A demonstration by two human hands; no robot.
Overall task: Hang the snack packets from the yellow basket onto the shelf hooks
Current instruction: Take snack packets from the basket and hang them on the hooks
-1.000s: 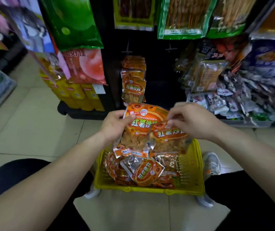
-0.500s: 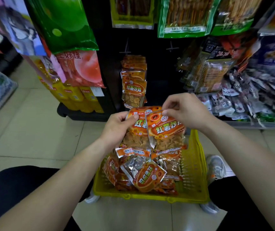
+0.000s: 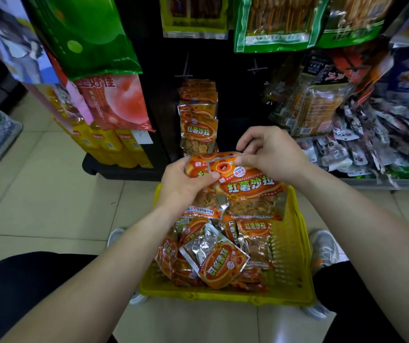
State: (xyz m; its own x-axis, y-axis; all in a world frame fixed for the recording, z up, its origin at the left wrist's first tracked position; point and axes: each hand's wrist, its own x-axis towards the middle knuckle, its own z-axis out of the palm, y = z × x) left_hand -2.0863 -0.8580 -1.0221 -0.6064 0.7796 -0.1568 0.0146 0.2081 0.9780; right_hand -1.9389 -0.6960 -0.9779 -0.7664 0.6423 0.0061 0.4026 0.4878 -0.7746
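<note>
Orange packets (image 3: pixel 250 191): left grip (image 3: pixel 183 185), right grip (image 3: pixel 272 154)

Fairly bright, even indoor light; the pale floor tiles (image 3: pixel 50 194) at left look slightly washed out; soft glare glints on the foil packets (image 3: pixel 206 246) at centre; the shelf back (image 3: pixel 159 70) at upper centre is dark; wide-angle distortion bends the edges; the far right is smeared and soft.
</note>
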